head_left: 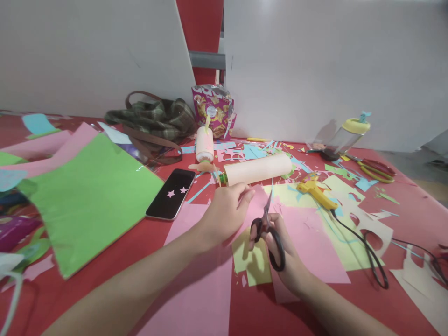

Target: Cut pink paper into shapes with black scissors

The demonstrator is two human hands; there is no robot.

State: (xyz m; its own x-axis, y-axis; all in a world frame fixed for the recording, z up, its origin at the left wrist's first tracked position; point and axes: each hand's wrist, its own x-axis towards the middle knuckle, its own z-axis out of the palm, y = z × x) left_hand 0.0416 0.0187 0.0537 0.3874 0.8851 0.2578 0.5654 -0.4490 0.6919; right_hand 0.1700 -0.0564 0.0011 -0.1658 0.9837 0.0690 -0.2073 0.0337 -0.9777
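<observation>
Cutting pink paper at a cluttered craft table

Head view: two bare forearms reach forward over a red table. The left hand is curled, pinching the edge of a piece of pink paper between thumb and fingers. The right hand is closed around black-handled scissors, with fingers through the loops. The blades point away from the person and meet the pink paper just beside the left fingertips. How far the blades are parted cannot be told. The paper lies at the table's centre, over yellow scraps.

Just beyond the left hand lies a cream roll on its side. To the left, a phone lies face up, touching a green sheet. To the right, a yellow glue gun rests on paper offcuts, its black cord trailing toward the person. Farther right are red scissors and a yellow-capped bottle. At the back, by the white wall, sit a plaid bag and a snack packet.
</observation>
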